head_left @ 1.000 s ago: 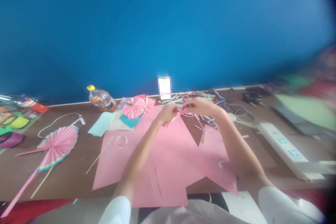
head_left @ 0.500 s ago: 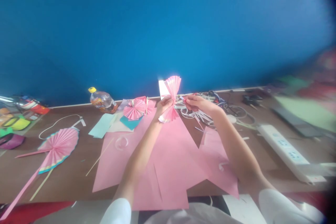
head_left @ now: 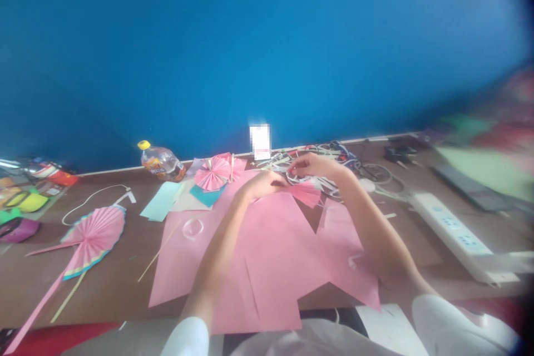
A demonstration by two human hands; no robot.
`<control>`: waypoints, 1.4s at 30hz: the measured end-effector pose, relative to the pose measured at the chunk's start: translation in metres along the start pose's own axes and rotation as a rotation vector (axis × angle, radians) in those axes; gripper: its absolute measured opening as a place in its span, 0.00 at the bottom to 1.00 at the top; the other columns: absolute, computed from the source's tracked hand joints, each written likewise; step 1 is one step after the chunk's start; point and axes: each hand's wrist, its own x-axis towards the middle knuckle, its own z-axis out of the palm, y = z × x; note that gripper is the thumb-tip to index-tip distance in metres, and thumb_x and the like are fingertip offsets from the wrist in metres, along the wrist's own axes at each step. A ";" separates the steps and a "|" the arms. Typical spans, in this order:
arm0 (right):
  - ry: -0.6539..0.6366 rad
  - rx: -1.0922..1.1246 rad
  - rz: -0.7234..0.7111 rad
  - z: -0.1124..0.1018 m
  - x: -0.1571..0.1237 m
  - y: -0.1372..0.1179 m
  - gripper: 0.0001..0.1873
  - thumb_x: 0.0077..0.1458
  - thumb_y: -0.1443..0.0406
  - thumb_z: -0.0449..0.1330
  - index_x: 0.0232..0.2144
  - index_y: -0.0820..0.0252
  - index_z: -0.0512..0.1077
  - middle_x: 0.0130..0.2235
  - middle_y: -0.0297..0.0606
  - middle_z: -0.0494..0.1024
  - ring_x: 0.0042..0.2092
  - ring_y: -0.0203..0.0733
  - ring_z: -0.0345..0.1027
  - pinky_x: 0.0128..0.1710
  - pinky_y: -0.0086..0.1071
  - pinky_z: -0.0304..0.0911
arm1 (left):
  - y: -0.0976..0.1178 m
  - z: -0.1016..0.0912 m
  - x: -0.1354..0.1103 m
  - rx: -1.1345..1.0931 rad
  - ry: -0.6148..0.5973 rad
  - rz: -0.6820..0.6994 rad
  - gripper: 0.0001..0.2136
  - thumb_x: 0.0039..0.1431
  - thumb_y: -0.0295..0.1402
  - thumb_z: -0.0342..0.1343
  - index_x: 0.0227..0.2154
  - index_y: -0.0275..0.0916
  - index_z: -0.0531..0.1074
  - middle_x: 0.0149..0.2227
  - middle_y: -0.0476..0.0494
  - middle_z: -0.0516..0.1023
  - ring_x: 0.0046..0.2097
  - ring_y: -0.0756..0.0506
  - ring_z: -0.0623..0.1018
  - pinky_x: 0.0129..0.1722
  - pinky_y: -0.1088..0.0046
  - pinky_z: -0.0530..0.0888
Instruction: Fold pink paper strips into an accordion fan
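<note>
My left hand (head_left: pixel 262 184) pinches the middle of a small pleated pink paper fan (head_left: pixel 306 193), which lies tilted to the right just above the table. My right hand (head_left: pixel 311 166) hovers close behind it with fingers curled, touching a thin white strip among the clutter; what it holds I cannot make out. Both hands work over large pink paper sheets (head_left: pixel 267 245) spread on the brown table (head_left: pixel 104 283).
A finished pink fan on a stick (head_left: pixel 89 233) lies at left. A plastic bottle (head_left: pixel 161 162), a pink rosette (head_left: pixel 212 173) and teal paper (head_left: pixel 161 199) sit near the blue wall. A white power strip (head_left: pixel 450 231) lies at right, with cables behind.
The pleated fan stood upright half a second ago; it has swung down to the right and sits lower. Both hands dropped slightly toward the table.
</note>
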 end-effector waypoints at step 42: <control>0.151 0.061 0.034 0.024 0.026 0.030 0.15 0.56 0.55 0.54 0.26 0.60 0.64 0.24 0.32 0.69 0.21 0.30 0.56 0.20 0.26 0.50 | -0.068 0.017 0.024 -0.806 0.666 -0.268 0.19 0.47 0.38 0.67 0.38 0.36 0.68 0.34 0.42 0.79 0.33 0.47 0.79 0.34 0.72 0.72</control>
